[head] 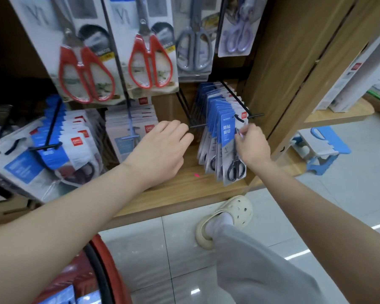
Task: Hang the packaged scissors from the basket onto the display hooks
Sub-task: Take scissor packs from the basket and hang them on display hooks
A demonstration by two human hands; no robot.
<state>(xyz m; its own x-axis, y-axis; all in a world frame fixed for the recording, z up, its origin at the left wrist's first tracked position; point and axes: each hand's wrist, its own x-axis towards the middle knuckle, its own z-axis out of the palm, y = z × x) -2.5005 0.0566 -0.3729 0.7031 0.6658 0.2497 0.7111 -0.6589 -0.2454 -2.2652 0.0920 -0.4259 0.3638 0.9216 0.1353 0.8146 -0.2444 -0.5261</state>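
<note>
Black hook [255,116] carries scissors packs [228,137]; wooden shelf [173,189] beneath.

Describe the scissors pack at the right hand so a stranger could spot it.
Find the wooden upright at the display's right side; beside it a black hook carries a row of blue-and-white packs. It is the front pack, black-handled scissors showing, pinched by the right hand.

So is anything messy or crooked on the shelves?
Yes. The scissor packs on the lower left hook slump sideways in a bunched pile, while the blue packs by the right hand hang neatly. A tiny pink spot also sits on the wooden shelf.
</note>
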